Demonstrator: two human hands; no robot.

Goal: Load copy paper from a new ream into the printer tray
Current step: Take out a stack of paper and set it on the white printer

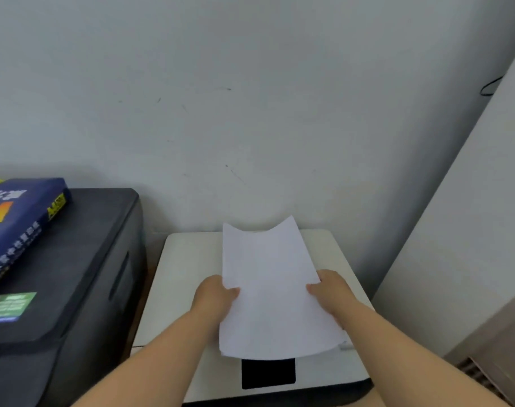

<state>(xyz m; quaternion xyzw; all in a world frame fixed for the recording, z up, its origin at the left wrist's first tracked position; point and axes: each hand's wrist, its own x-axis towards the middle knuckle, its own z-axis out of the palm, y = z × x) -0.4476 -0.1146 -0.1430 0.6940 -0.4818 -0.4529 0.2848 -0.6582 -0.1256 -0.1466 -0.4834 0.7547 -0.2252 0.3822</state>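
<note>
Both hands, the left hand (213,295) and right hand (331,289), are gripping the paper stack (272,292) by its sides; squaring its edges before feeding toward twelve o'clock seems wise.

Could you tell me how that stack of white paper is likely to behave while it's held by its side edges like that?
The stack of white paper looks floppy: its far edge already curves between raised corners. Held only at the sides by the left hand and right hand, it will probably sag in the middle. The sheets seem loose, so they may fan or slide apart if tilted.
</note>
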